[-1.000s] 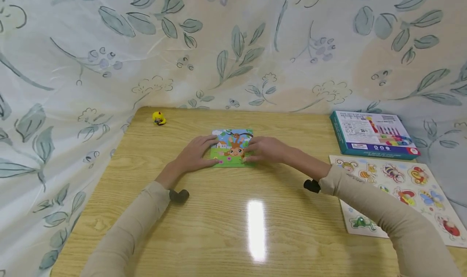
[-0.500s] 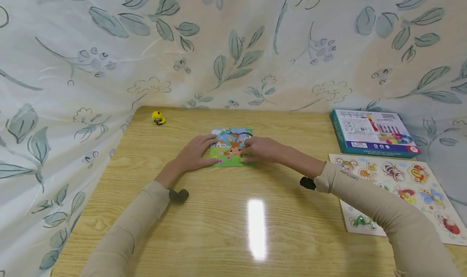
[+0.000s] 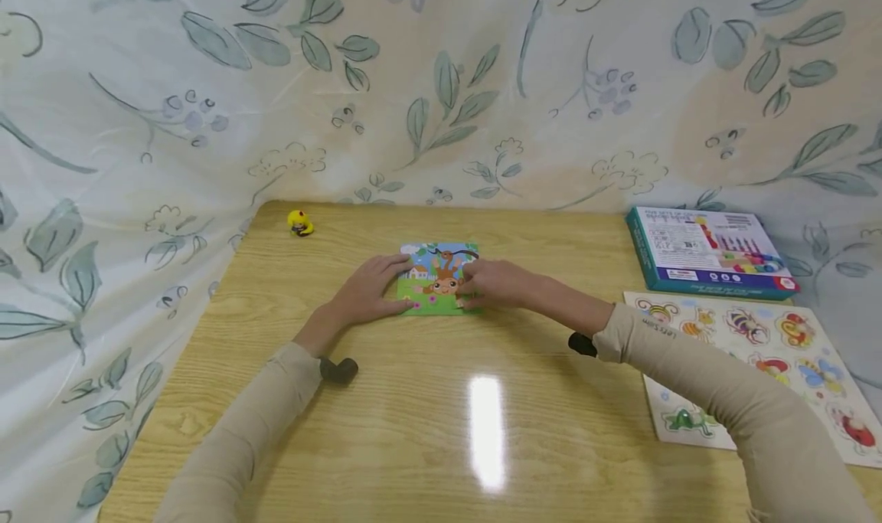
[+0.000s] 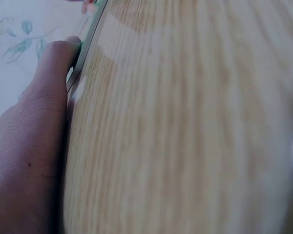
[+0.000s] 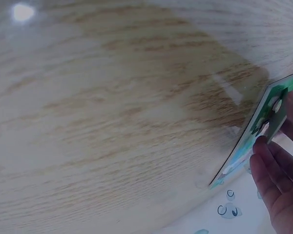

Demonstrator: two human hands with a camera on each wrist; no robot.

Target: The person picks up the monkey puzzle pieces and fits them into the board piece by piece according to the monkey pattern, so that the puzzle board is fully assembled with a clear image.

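Note:
A small square picture puzzle point(image 3: 441, 276) with a cartoon monkey lies flat on the wooden table, toward the back. My left hand point(image 3: 365, 289) rests at its left side, fingers and thumb spread along the edge. In the left wrist view the thumb point(image 4: 56, 56) lies on the board's rim. At the right side of the picture, my right hand point(image 3: 499, 284) bends its fingers over the puzzle. The right wrist view shows it pinching a thin puzzle piece point(image 5: 277, 122) between thumb and fingertips, the piece tilted up from the board. The fingers partly hide the piece.
A small yellow toy figure point(image 3: 299, 223) stands at the back left. To the right lie a teal-and-white box point(image 3: 710, 251) and a white board with insect pictures point(image 3: 723, 331), partly under the right sleeve point(image 3: 703, 377). A floral cloth point(image 3: 413, 109) hangs behind the table.
My right hand has shifted slightly left over the puzzle and its fingers have drawn together. The left hand and the puzzle have stayed in place.

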